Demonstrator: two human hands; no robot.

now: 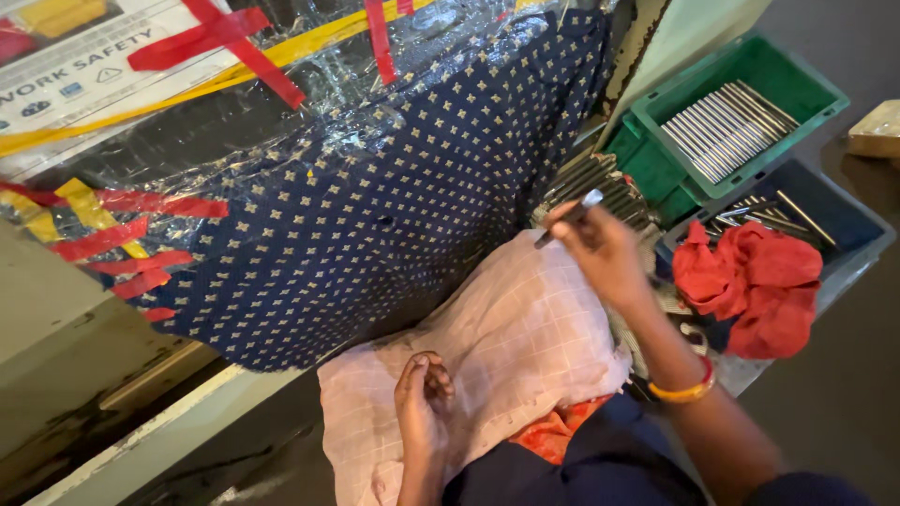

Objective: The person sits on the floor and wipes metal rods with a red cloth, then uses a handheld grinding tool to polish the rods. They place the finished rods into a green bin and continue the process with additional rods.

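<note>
My right hand [603, 251] is raised over a pile of metal rods [600, 186] and grips one thin metal rod [570, 216] by its middle, the shiny tip pointing up and right. My left hand [424, 394] rests with fingers curled on a pale pink checked cloth [506, 347] spread over my lap, holding nothing. An orange and red bangle [687, 388] sits on my right wrist.
A green crate [806, 80] with several rods stands at the upper right. A blue-grey crate [848, 211] beside it holds rods and a red rag [755, 281]. A dark blue dotted cloth [375, 206] covers a plastic-wrapped block on the left.
</note>
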